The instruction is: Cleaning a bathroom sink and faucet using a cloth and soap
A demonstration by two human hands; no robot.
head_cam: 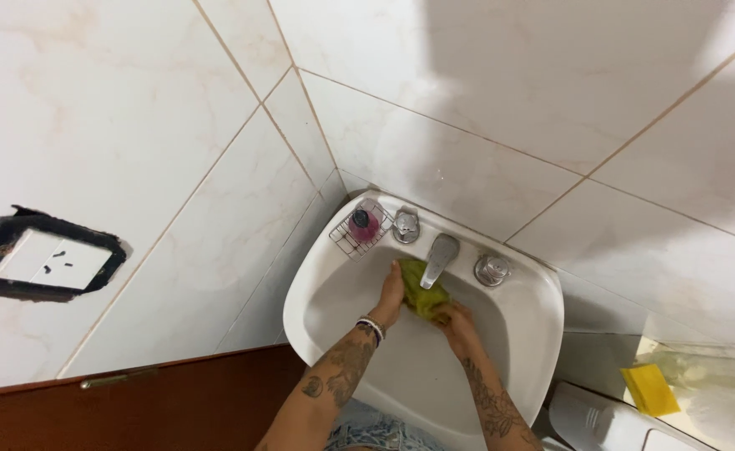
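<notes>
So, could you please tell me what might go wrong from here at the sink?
Both the left hand and right hand press a green cloth directly under the faucet spout, so knuckles could knock the metal. The wire rack with its pink bottle sits on the sink rim near the left hand; a bump might tip it in.

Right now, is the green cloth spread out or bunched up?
Bunched up: the cloth is a crumpled wad gripped between the left hand and right hand, under the faucet.
</notes>
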